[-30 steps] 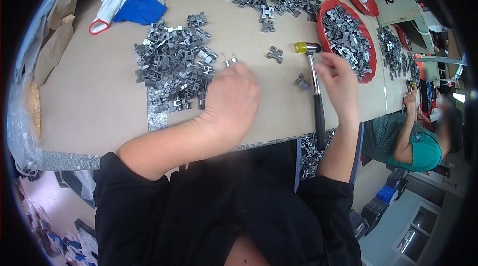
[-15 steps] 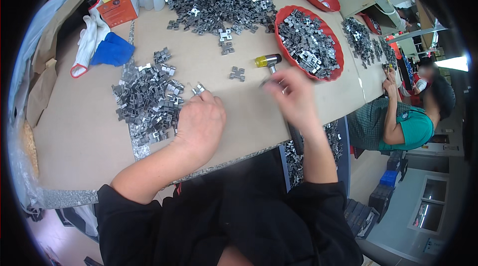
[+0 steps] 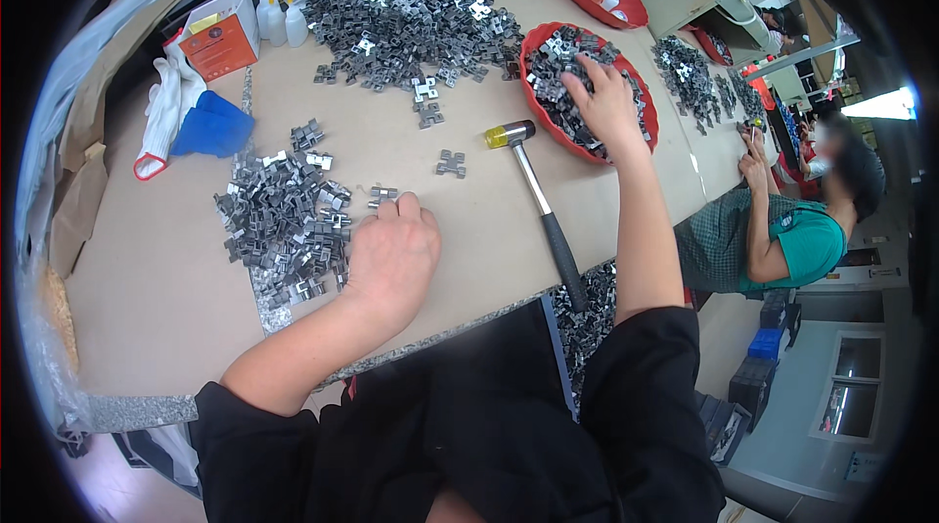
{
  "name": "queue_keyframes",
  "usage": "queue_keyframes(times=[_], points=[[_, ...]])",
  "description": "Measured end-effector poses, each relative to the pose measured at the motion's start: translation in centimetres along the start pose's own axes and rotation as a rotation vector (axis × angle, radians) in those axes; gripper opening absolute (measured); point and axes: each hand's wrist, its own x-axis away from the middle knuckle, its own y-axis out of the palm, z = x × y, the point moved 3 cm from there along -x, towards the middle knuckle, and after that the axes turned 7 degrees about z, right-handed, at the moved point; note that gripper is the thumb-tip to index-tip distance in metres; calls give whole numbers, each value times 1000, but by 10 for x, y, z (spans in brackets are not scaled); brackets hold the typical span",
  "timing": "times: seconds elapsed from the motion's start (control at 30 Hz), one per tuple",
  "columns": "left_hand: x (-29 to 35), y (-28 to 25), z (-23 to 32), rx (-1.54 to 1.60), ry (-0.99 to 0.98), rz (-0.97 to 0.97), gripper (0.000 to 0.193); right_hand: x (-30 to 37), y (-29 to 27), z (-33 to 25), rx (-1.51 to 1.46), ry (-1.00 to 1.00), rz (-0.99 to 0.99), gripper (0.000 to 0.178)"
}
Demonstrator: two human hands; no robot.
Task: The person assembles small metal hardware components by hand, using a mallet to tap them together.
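My right hand [image 3: 608, 110] reaches over the red scalloped bowl [image 3: 653, 122] at the right, thumb and fingers apart among the small bent metal pieces [image 3: 558, 58] in it. My left hand [image 3: 393, 249] rests on the table with its fingers curled at a shiny metal piece [image 3: 382, 193], partly hidden by the fingertips. To its left spreads a pile of folded metal pieces [image 3: 284, 215]. Between my hands lies a mallet [image 3: 533, 181] with a yellow-tipped head and a black grip over the table's front edge. A single H-shaped metal piece [image 3: 451, 164] lies flat beyond my left hand.
A large heap of metal pieces [image 3: 411, 29] covers the back. White gloves with blue cuffs [image 3: 210, 124], an orange-and-white box [image 3: 223, 39] and small white bottles [image 3: 295, 26] stand back left. A second red bowl [image 3: 626, 12] is at back right. A co-worker [image 3: 797, 239] sits at the right.
My right hand has moved from beside the mallet, away and to the right, into the red bowl. My left hand has stayed almost in place. The whole view has shifted slightly.
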Motion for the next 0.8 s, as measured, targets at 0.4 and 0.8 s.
queue_keyframes(times=[0.4,0.8], points=[[-9,-7,-6,234,-83,100,15,-14,-45,0,-56,130,293,37],[-22,30,-20,1982,-864,-73,24,101,2,-123,-480,-178,-343,34]])
